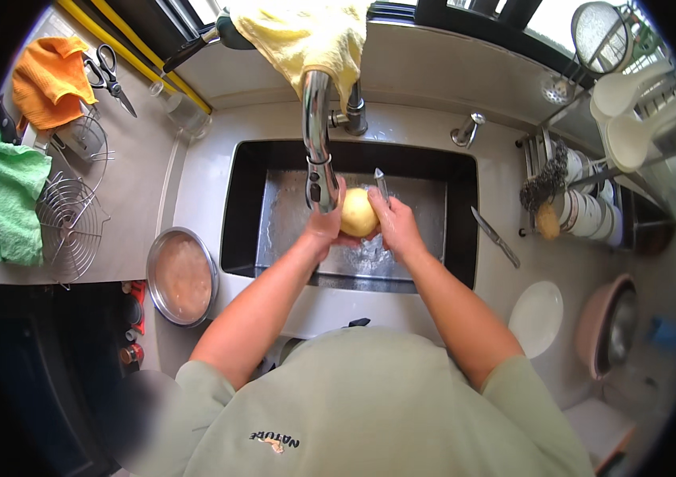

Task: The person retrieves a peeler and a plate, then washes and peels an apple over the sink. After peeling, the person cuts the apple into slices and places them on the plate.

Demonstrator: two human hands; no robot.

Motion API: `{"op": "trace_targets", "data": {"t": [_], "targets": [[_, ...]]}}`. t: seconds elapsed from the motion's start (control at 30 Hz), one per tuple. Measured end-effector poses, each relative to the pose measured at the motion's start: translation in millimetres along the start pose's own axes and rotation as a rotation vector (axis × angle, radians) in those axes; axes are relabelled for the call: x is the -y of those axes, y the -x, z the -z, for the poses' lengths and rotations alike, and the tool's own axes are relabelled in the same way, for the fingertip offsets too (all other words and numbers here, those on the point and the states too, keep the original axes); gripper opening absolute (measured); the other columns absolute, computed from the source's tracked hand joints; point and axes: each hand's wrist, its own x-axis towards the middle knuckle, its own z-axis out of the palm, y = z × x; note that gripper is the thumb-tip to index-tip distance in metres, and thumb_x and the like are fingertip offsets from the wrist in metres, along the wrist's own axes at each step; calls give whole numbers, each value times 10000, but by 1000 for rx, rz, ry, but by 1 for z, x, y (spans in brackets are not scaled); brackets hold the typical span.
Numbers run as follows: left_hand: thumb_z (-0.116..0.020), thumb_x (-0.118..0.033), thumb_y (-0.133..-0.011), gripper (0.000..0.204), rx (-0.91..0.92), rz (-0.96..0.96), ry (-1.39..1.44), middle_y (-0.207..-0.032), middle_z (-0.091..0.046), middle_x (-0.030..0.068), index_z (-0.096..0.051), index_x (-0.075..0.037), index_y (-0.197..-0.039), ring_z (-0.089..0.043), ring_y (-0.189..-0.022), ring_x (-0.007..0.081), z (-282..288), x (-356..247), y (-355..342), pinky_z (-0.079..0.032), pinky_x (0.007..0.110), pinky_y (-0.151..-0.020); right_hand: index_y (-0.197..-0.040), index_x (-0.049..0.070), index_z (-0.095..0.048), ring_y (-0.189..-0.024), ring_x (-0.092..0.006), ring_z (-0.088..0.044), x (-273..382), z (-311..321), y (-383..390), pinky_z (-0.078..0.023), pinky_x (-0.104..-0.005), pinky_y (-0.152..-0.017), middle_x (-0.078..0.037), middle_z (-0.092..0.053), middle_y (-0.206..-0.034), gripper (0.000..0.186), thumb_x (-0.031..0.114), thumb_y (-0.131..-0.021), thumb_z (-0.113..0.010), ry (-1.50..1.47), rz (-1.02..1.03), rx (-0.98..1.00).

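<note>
A pale yellow potato (360, 210) is held over the dark sink (460, 222), below the curved chrome faucet (314, 111) and in running water. My left hand (324, 226) is wrapped around the potato's left side, partly hidden by the faucet head. My right hand (396, 226) grips a slim silver tool (380, 180), which looks like a peeler, and touches the potato's right side. A knife (495, 237) lies on the counter right of the sink.
A steel bowl of pinkish liquid (182, 277) sits front left; cloths (12, 199), scissors (107, 79) and wire racks (67, 222) lie farther left. At right are a dish rack (572, 199), white plate (536, 318) and pink basin (596, 326). A yellow cloth (298, 40) drapes over the faucet.
</note>
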Motion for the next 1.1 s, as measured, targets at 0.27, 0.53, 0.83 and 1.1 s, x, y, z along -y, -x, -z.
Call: {"op": "trace_targets", "data": {"t": [0.27, 0.53, 0.83, 1.1], "targets": [[-621, -652, -989, 680, 191, -146, -52, -1122, -717, 114, -591, -76, -1349, -734, -983, 243, 16, 3, 17, -632, 364, -757, -1027, -41, -664, -505, -149, -640, 18, 22, 9, -419, -283, -417, -172, -734, -767, 691, 644, -1006, -579, -7, -223, 209], [-482, -731, -1006, 777, 176, 69, 395, -1269, -698, 148, -577, -65, -1395, -717, -1088, 320, -1, 50, 49, -628, 437, -852, -1275, 8, -626, -764, -155, -675, -37, 84, 85, -553, -309, -726, -87, -680, -883, 289, 70, -993, -650, 397, 314, -29], [-801, -167, -917, 839, 415, -105, 367, -1425, -544, 58, -323, -178, -1605, -596, -1268, 235, -17, 26, 93, -602, 433, -930, -1223, 1, -672, -732, -200, -665, 3, 86, 126, -534, -327, -688, -118, -699, -875, 240, 78, -996, -676, 264, 476, -58], [-904, -99, -808, 1022, 295, -334, 33, -1432, -536, 103, -278, -52, -1614, -596, -1249, 189, -31, 19, 113, -582, 379, -976, -1184, -14, -701, -730, -192, -679, 30, 83, 135, -539, -308, -664, -112, -691, -886, 229, 40, -962, -719, 344, 663, -65]]}}
